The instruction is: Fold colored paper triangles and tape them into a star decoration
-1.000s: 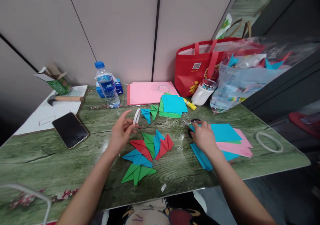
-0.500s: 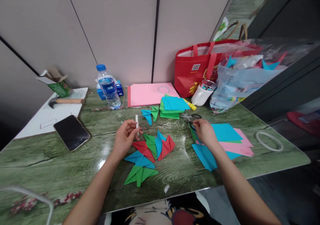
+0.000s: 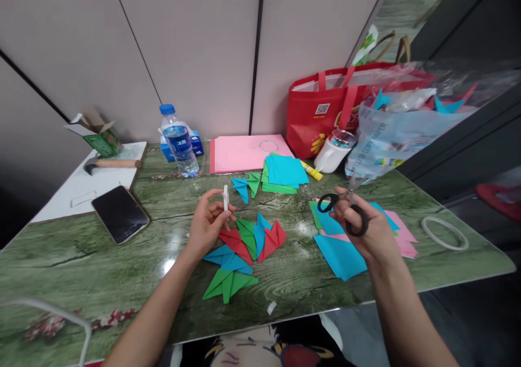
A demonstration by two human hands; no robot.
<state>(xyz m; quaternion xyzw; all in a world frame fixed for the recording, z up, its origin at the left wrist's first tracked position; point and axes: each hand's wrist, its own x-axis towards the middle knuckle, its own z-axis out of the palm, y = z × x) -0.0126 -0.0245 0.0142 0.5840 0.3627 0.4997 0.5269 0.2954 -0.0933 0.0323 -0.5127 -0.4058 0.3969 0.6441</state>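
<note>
Between the thumb and fingers of my left hand (image 3: 208, 220) is a narrow roll of white tape (image 3: 226, 197), held upright. My right hand (image 3: 362, 220) grips black-handled scissors (image 3: 358, 220), raised above the paper with the blades pointing away from me. Folded paper pieces lie in an overlapping group just right of and below my left hand: a green one (image 3: 228, 284), a blue one (image 3: 228, 259), a red one (image 3: 272, 240) and others. Two smaller folded pieces, blue (image 3: 241, 188) and green (image 3: 254, 183), lie farther back. Below my right hand are blue sheets (image 3: 340, 255).
Blue and green squares (image 3: 287, 170) are stacked beside a glue stick (image 3: 312, 170) and a white mug (image 3: 334, 151). Behind stand a red bag (image 3: 309, 112) and a plastic bag (image 3: 386, 133). A water bottle (image 3: 179, 144), phone (image 3: 121, 214), hammer (image 3: 112, 164) and white ring (image 3: 444, 233) also lie about.
My right hand has picked the scissors up off the table and turned them palm-up, moving right. My left hand keeps the tape roll and has shifted slightly right.
</note>
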